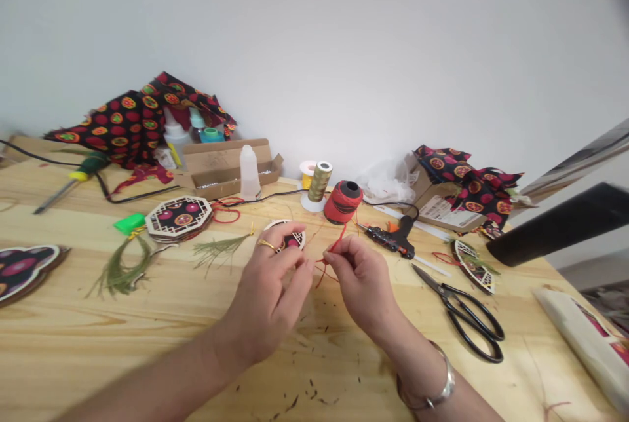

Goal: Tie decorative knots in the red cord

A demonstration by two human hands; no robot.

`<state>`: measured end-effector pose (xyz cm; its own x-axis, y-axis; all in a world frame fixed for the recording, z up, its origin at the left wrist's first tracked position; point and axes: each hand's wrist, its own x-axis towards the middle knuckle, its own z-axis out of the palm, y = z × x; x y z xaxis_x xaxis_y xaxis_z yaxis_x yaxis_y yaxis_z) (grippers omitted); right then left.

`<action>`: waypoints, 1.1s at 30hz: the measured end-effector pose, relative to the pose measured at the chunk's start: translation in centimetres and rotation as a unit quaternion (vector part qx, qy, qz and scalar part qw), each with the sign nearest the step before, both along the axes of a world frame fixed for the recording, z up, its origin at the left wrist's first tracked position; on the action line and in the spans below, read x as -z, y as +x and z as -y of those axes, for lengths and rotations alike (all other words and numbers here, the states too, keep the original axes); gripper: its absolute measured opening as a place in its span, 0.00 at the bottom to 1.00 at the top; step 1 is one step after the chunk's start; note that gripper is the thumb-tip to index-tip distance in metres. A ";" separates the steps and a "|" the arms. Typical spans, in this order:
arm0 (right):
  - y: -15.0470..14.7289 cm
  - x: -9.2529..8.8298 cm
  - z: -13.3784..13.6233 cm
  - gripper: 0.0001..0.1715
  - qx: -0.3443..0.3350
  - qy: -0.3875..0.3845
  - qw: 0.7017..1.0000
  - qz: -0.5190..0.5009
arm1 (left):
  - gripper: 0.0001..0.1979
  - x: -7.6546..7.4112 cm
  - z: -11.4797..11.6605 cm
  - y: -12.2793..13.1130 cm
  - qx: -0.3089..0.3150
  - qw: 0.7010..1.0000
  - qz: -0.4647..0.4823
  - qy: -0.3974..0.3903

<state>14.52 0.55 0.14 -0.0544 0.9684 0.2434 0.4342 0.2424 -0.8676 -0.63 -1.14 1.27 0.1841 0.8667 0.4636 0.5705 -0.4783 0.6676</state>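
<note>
My right hand (366, 284) is closed, with thumb and forefinger pinching a thin red cord (338, 243). The cord runs towards the red spool (344, 202), and loose strands hang below the fingertips. My left hand (275, 284) is half curled beside it, fingers apart, with nothing visible in it. Just behind the left fingers lies a small pale-rimmed ornament (296, 240) with dark patterned fabric, partly covered by them. A gold-green thread cone (321, 183) stands left of the red spool.
Black-handled scissors (466, 317) and a glue gun (393, 237) lie to the right. An octagonal ornament (179, 217), a green tassel (122, 268) and a screwdriver (69, 183) lie left. A white bottle (249, 173) stands before an open cardboard box (221, 158). Patterned fabric (128, 117) is heaped behind.
</note>
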 end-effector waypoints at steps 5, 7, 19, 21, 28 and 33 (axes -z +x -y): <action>-0.2 0.1 0.3 0.07 -0.008 0.005 1.000 0.007 | 0.13 0.9 -0.2 0.4 0.001 0.998 0.064 -0.012; -0.3 0.1 0.4 0.08 -0.012 0.007 1.000 0.010 | 0.18 1.3 -0.2 0.5 0.025 0.995 0.076 -0.053; -0.5 0.1 0.8 0.07 -0.030 0.017 0.999 0.041 | 0.18 1.1 -0.4 0.3 0.046 0.982 0.052 -0.178; -0.5 0.2 0.8 0.06 -0.030 0.015 0.998 0.044 | 0.16 0.9 -0.5 0.2 0.054 0.978 0.062 -0.192; -0.3 0.1 0.6 0.07 -0.025 0.020 0.999 0.034 | 0.13 0.6 -1.0 0.3 0.082 0.925 0.194 -0.316; -0.4 0.0 0.7 0.07 -0.027 0.024 0.999 0.027 | 0.13 0.6 -1.4 0.1 0.090 0.902 0.240 -0.347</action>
<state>14.16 -0.11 0.19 -0.1202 0.9508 0.2854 0.4651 0.3079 -0.8300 -0.49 0.25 0.63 0.2732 0.9549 -0.1162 0.0904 0.0948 0.9914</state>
